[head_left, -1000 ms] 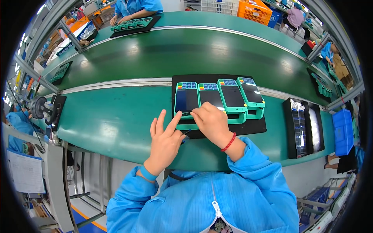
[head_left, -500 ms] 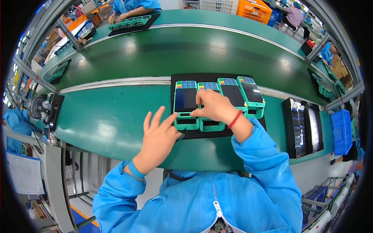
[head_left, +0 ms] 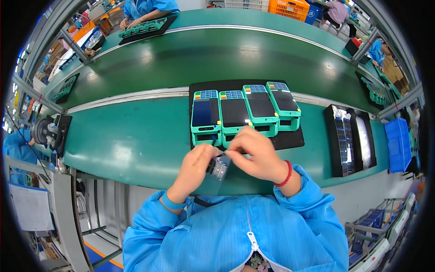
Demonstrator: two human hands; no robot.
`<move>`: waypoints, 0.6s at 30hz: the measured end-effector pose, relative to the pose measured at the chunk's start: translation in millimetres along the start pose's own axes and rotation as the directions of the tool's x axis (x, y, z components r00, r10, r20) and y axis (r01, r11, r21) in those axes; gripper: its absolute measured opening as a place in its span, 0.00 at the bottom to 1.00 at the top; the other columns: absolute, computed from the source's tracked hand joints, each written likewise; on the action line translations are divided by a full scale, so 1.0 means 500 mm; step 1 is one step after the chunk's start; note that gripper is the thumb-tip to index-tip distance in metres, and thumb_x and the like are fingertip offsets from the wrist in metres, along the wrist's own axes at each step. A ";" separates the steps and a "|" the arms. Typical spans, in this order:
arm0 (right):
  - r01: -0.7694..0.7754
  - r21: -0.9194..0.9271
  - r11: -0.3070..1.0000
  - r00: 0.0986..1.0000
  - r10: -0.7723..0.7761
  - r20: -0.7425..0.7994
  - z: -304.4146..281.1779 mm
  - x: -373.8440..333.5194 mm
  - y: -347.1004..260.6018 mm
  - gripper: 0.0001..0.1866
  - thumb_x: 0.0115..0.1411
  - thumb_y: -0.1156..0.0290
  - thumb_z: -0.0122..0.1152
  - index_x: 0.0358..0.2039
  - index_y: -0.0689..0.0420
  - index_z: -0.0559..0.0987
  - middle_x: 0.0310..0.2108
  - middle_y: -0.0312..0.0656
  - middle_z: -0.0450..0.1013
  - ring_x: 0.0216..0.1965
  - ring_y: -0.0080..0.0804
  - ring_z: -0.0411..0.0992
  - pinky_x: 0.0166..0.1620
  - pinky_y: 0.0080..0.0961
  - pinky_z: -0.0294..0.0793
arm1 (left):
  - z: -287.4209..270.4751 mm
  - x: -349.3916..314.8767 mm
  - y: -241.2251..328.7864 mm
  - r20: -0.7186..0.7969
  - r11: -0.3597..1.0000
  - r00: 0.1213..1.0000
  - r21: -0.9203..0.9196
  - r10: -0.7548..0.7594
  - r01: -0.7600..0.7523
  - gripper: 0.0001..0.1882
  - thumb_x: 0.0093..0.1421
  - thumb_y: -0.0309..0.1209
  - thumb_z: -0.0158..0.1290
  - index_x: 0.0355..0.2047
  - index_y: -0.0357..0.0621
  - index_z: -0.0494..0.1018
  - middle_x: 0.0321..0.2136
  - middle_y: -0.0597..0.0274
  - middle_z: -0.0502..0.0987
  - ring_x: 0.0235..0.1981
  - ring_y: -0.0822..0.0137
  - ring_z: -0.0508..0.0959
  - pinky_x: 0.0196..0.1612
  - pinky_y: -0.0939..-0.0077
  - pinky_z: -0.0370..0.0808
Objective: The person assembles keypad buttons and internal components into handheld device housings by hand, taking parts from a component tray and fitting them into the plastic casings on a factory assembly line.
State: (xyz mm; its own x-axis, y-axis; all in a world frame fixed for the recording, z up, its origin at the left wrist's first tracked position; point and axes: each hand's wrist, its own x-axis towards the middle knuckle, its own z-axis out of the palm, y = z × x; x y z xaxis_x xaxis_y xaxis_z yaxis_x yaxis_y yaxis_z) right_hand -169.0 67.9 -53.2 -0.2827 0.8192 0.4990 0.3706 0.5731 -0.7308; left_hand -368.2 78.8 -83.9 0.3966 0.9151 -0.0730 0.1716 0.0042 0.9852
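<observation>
Just in front of the terminals, my left hand (head_left: 194, 168) has its fingers closed on a clear plastic sheet (head_left: 218, 170) bearing small dark and silvery parts. My right hand (head_left: 254, 153) pinches at the sheet's upper edge, by a small dark strip (head_left: 221, 155); what exactly its fingertips hold is hidden. Beyond the hands, a black tray (head_left: 290, 143) carries several card payment terminals with green frames and coloured keypads. The leftmost terminal (head_left: 205, 113) has a bluish screen, and the second terminal (head_left: 234, 112) stands beyond my fingers.
A black box (head_left: 334, 149) with dark strips and clear film stands at the right, beside a blue bin (head_left: 398, 145). A wheel-like dispenser (head_left: 43, 130) sits at the left end. Across the green conveyor (head_left: 217, 56), a person in blue works over another tray (head_left: 156, 32).
My right hand has left the second terminal and drawn back towards me. Both hands now meet over the clear sheet, my left fingers closing from spread. The terminals appear slightly left in view.
</observation>
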 end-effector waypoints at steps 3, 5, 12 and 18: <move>-0.161 -0.052 0.986 0.900 0.125 -0.417 -0.026 -0.025 0.037 0.05 0.48 0.81 0.63 0.25 0.59 0.77 0.23 0.38 0.69 0.24 0.27 0.68 0.25 0.21 0.65 | -0.006 0.012 -0.018 -0.006 0.872 0.964 0.427 0.267 -0.239 0.09 0.61 0.31 0.45 0.29 0.40 0.72 0.31 0.57 0.73 0.41 0.56 0.71 0.45 0.66 0.65; -0.230 -0.113 0.967 0.890 0.162 -0.425 -0.017 -0.038 0.065 0.04 0.50 0.79 0.63 0.26 0.59 0.77 0.23 0.38 0.69 0.24 0.27 0.69 0.24 0.20 0.66 | 0.031 0.011 -0.012 0.033 0.577 0.808 0.682 0.589 -0.449 0.04 0.56 0.29 0.50 0.28 0.42 0.72 0.33 0.60 0.74 0.44 0.55 0.70 0.48 0.61 0.63; -0.293 -0.176 0.940 0.877 0.191 -0.441 0.026 -0.049 0.118 0.04 0.51 0.75 0.64 0.28 0.59 0.78 0.23 0.38 0.69 0.24 0.25 0.67 0.25 0.21 0.65 | 0.068 0.030 -0.002 0.225 0.335 0.828 0.836 0.514 -0.435 0.07 0.51 0.31 0.57 0.22 0.41 0.72 0.56 0.64 0.66 0.61 0.48 0.57 0.59 0.46 0.52; -0.390 -0.477 0.788 0.899 0.215 -0.381 -0.045 -0.028 0.095 0.19 0.47 0.61 0.69 0.39 0.52 0.75 0.34 0.40 0.67 0.29 0.36 0.72 0.28 0.31 0.73 | 0.058 0.041 0.005 0.302 0.211 0.836 0.877 0.458 -0.432 0.09 0.47 0.34 0.61 0.21 0.44 0.73 0.58 0.70 0.64 0.60 0.52 0.59 0.61 0.46 0.51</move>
State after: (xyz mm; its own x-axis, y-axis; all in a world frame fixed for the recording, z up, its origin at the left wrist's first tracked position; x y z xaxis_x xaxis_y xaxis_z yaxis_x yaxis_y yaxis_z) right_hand -127.5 84.1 -84.3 0.1624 0.8681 0.4691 0.8243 0.1420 -0.5481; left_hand -333.2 85.8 -87.4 0.6824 0.6456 0.3428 0.6558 -0.7479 0.1031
